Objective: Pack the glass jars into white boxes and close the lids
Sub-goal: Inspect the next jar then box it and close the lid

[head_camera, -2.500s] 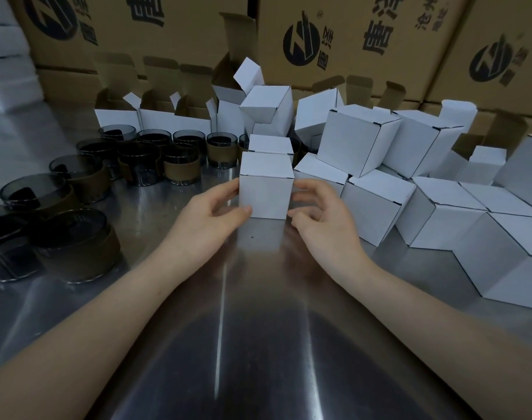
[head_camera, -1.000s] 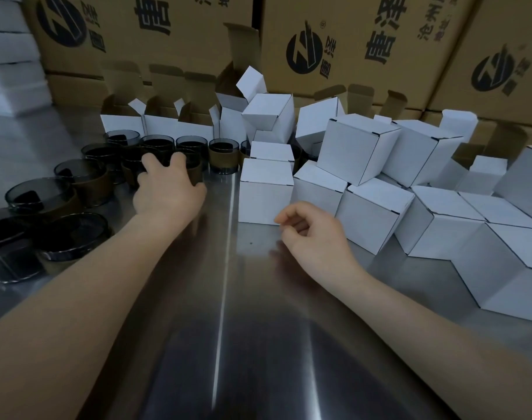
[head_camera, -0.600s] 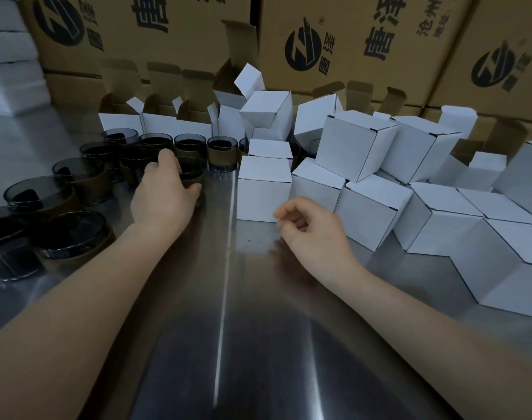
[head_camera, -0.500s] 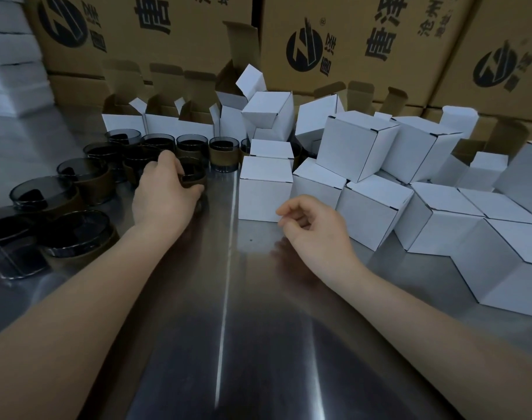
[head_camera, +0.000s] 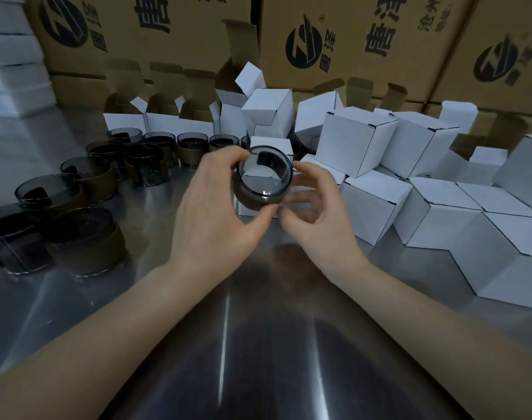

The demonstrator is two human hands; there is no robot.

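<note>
Since the moment half a second before, my left hand (head_camera: pixel 213 213) had come away from the cluster of jars (head_camera: pixel 143 160) at the far left and brought one glass jar (head_camera: pixel 263 177) to the middle, lifted off the steel table (head_camera: pixel 228 344). Thumb and fingers were wrapped round its brown-sleeved wall, and it was tilted so that the mouth faced me. My right hand (head_camera: pixel 316 219) had risen to meet it, its fingers curled close at the jar's right side and underside (that hand was blurred, and I could not tell whether it was touching the glass or only near it).

Behind the jar stood a closed box, and the heap of closed white boxes (head_camera: pixel 376 204) spread to the right. I judged the step to be the start of another round: a jar fetched, nothing yet boxed. The next move called for an open box from the row of open white boxes (head_camera: pixel 164 125) at the far left, lids standing up, just behind the waiting jars. One hand would have to free itself to bring a box near, then the jar would need to go in upright, square to the opening, before the flap was tucked down
</note>
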